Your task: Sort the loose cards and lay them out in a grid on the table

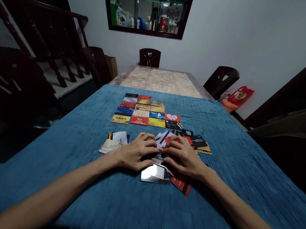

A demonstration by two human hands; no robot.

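Both my hands rest over a loose pile of plastic cards in the middle of the blue cloth. My left hand (139,152) is open, its bent fingers apart at the pile's left edge. From the other side my right hand (182,156) reaches over the cards, also open with fingers spread. Between the fingertips lies a dark card (160,157), partly covered. Nearest me are a shiny silver-grey card (156,174) and a red card (181,183) with a black stripe. Black and gold cards (199,142) fan out behind my right hand.
Beyond the pile, several cards lie face up in neat rows (141,113). A small stack (113,146) sits left of my left hand. The blue cloth (79,149) covers the near table; a patterned tabletop (160,79) and chairs (149,57) stand beyond.
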